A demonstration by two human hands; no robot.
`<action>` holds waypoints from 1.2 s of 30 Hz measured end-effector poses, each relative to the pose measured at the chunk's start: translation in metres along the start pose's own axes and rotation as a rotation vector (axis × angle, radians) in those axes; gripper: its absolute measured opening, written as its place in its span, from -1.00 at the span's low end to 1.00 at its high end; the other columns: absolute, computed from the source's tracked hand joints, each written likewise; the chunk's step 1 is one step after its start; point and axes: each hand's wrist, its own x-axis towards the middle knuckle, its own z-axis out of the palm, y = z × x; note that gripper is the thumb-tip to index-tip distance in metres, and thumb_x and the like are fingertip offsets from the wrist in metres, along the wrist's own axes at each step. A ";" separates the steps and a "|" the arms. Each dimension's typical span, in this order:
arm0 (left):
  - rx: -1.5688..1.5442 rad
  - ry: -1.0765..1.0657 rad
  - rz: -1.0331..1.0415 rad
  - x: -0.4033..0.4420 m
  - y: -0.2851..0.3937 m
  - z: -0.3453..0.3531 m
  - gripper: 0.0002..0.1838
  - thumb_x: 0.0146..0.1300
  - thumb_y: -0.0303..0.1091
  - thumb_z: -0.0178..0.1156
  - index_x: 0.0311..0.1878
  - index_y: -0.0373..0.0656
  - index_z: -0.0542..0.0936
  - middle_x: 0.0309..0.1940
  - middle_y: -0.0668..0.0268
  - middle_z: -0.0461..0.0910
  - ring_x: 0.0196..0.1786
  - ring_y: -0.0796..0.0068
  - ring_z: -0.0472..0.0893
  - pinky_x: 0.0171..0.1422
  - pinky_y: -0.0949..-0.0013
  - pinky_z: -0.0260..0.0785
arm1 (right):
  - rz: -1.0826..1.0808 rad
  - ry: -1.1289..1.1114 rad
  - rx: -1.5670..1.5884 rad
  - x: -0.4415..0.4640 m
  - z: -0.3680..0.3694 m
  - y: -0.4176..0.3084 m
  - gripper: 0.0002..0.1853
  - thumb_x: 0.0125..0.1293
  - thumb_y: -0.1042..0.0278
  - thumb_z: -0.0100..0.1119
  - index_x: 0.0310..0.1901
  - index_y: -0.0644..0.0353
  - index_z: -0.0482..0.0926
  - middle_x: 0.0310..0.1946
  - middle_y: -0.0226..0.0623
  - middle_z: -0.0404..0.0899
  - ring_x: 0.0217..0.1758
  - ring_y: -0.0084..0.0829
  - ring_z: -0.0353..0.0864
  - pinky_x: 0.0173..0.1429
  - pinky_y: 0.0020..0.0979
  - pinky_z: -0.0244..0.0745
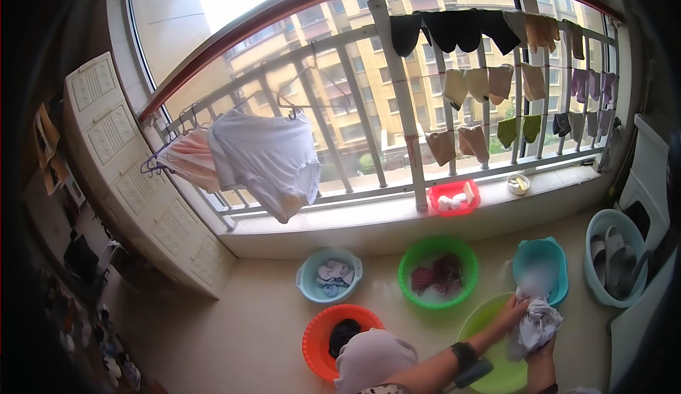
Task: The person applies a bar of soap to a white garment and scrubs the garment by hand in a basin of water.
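A bunched, wet-looking white cloth point(538, 324) is held between my two hands over a large lime-green basin point(477, 323). My left hand point(512, 314) grips its upper left part, fingers closed round it. Lower down, my right hand point(543, 355) holds the cloth from beneath, its fingers partly hidden by the folds. Just behind the cloth stands a teal basin point(560, 266) with a blurred, pale content.
Along the floor stand a green basin point(403, 273) with dark red cloth, a light blue basin point(301, 280), an orange basin point(308, 344) and a basin of slippers point(592, 287). Socks and shirts point(262, 153) hang at the railing. A red tray point(454, 210) sits on the ledge.
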 end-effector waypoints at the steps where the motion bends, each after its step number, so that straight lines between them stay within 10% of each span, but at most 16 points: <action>1: 0.078 -0.042 -0.012 0.003 -0.005 -0.004 -0.31 0.31 0.04 0.04 0.34 -0.21 0.15 0.19 0.21 0.34 0.21 0.35 0.37 0.30 0.34 0.18 | -0.013 -0.035 -0.024 0.003 -0.019 -0.007 -0.52 0.39 0.06 -0.27 0.18 0.21 0.30 0.13 -0.14 0.39 0.20 -0.18 0.37 0.30 -0.17 0.28; 4: 0.338 -0.046 0.042 -0.015 0.014 0.025 -0.17 0.22 0.09 0.14 0.37 -0.23 0.08 0.20 0.14 0.33 0.24 0.28 0.34 0.34 0.31 0.12 | -0.089 -0.137 -0.149 0.008 -0.045 -0.019 -0.50 0.39 0.01 -0.26 0.18 0.20 0.31 0.17 -0.14 0.34 0.23 -0.18 0.33 0.33 -0.21 0.22; 6: 0.594 0.265 0.440 -0.020 -0.015 0.045 -0.13 0.09 0.07 0.29 0.32 -0.24 0.17 0.18 0.10 0.33 0.22 0.22 0.34 0.34 0.24 0.12 | -0.221 -0.263 -0.240 0.010 -0.047 -0.005 -0.50 0.40 -0.01 -0.26 0.17 0.19 0.33 0.17 -0.18 0.36 0.21 -0.21 0.36 0.33 -0.26 0.21; 11: -0.032 0.209 0.169 -0.007 -0.016 0.018 -0.44 0.12 -0.14 0.29 0.12 -0.19 0.38 -0.10 0.30 0.53 -0.07 0.39 0.53 0.11 0.38 0.33 | -0.918 0.548 -1.106 -0.007 -0.005 0.061 -0.57 0.35 0.12 -0.19 0.08 0.28 0.36 0.01 -0.16 0.43 0.06 -0.19 0.45 0.18 -0.23 0.35; 15: 0.214 0.305 0.098 -0.022 -0.008 0.039 -0.46 0.12 -0.12 0.30 0.11 -0.18 0.43 -0.02 0.28 0.52 0.02 0.45 0.51 0.12 0.41 0.31 | -0.385 0.246 -0.170 0.016 -0.034 0.014 -0.62 0.32 0.13 -0.15 -0.01 0.26 0.41 -0.14 -0.19 0.49 -0.16 -0.22 0.53 0.04 -0.29 0.44; 19: 0.269 0.301 0.089 -0.018 -0.012 0.041 -0.39 0.12 -0.08 0.29 0.17 -0.21 0.39 0.05 0.19 0.47 0.10 0.37 0.47 0.19 0.37 0.28 | -0.071 -0.348 -0.263 0.018 -0.026 -0.015 -0.55 0.39 0.06 -0.19 0.14 0.21 0.35 0.10 -0.19 0.41 0.15 -0.25 0.41 0.27 -0.28 0.30; 21: 0.740 0.364 0.554 -0.009 -0.038 0.036 -0.41 0.14 -0.13 0.26 0.19 -0.21 0.39 0.06 0.15 0.44 0.15 0.23 0.45 0.18 0.26 0.29 | -0.200 0.012 -0.219 0.016 -0.024 0.002 -0.53 0.40 0.07 -0.24 0.18 0.23 0.30 0.11 -0.19 0.39 0.17 -0.27 0.39 0.27 -0.29 0.29; 24: 1.351 0.315 0.568 -0.011 -0.005 0.015 -0.36 0.15 -0.13 0.24 0.27 -0.17 0.31 0.12 0.13 0.41 0.19 0.21 0.42 0.20 0.24 0.27 | -0.414 0.445 -0.465 -0.006 0.015 0.041 -0.51 0.44 0.09 -0.32 0.25 0.23 0.21 0.13 -0.20 0.36 0.19 -0.28 0.37 0.29 -0.30 0.24; 26: 0.029 0.397 0.318 -0.002 -0.040 0.019 -0.40 0.17 -0.08 0.25 0.20 -0.17 0.36 0.09 0.15 0.46 0.14 0.24 0.46 0.18 0.32 0.29 | -0.563 0.469 -0.698 0.000 0.008 0.055 -0.51 0.43 0.08 -0.26 0.25 0.23 0.22 0.13 -0.19 0.35 0.20 -0.26 0.36 0.31 -0.30 0.21; 31: 0.360 0.499 0.198 -0.025 -0.010 0.051 -0.45 0.17 -0.07 0.25 0.13 -0.18 0.40 0.01 0.19 0.53 0.08 0.30 0.51 0.14 0.34 0.31 | -0.179 0.097 -0.024 0.022 -0.072 0.022 -0.53 0.39 0.26 -0.35 0.31 0.16 0.11 0.30 -0.30 0.11 0.34 -0.35 0.08 0.42 -0.35 -0.03; 36: 0.372 0.518 0.340 -0.003 -0.035 0.020 -0.55 0.18 -0.13 0.26 0.05 -0.18 0.44 -0.09 0.23 0.55 -0.04 0.37 0.54 0.03 0.37 0.36 | -0.402 0.128 -0.217 0.014 -0.049 0.040 -0.45 0.43 0.00 -0.21 0.24 0.29 0.23 0.20 -0.13 0.29 0.24 -0.23 0.32 0.33 -0.28 0.20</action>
